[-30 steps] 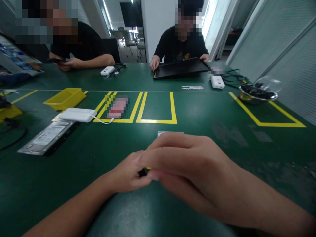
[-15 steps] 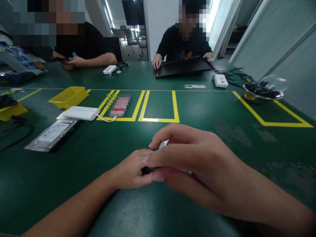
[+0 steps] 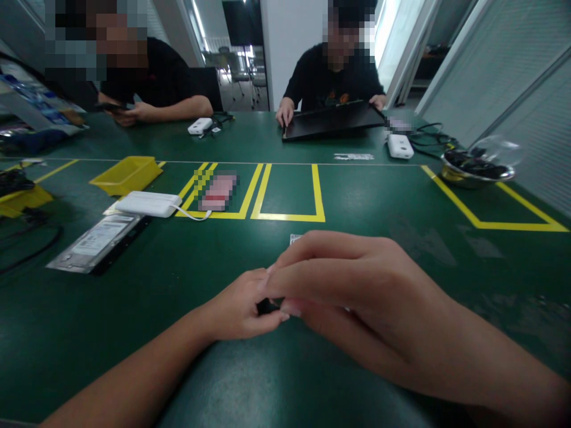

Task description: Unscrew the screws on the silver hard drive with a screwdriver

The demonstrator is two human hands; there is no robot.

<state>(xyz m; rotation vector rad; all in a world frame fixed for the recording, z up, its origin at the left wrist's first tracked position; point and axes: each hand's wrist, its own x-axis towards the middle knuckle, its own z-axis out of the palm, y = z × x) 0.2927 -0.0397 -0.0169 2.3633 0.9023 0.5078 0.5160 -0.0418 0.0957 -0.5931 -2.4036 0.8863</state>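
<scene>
My left hand [image 3: 236, 306] and my right hand [image 3: 352, 285] meet low over the green table [image 3: 366, 196]. Their fingertips pinch a small dark object [image 3: 266, 307] between them; most of it is hidden, so I cannot tell what it is. A corner of a small silvery flat item [image 3: 295, 239] shows on the table just behind my right fingers, the rest covered by the hand.
A bagged hard drive [image 3: 96, 241], a white box with cable [image 3: 148, 204] and a yellow tray [image 3: 126, 174] lie at left. Yellow tape outlines [image 3: 288, 217] cross the middle. A metal bowl [image 3: 476, 168] stands far right. Two people sit opposite, one holding a black laptop [image 3: 332, 120].
My right fingers have curled lower over the dark object, and the silvery item behind them is more covered. A yellow tip seen between the fingers one second ago no longer shows.
</scene>
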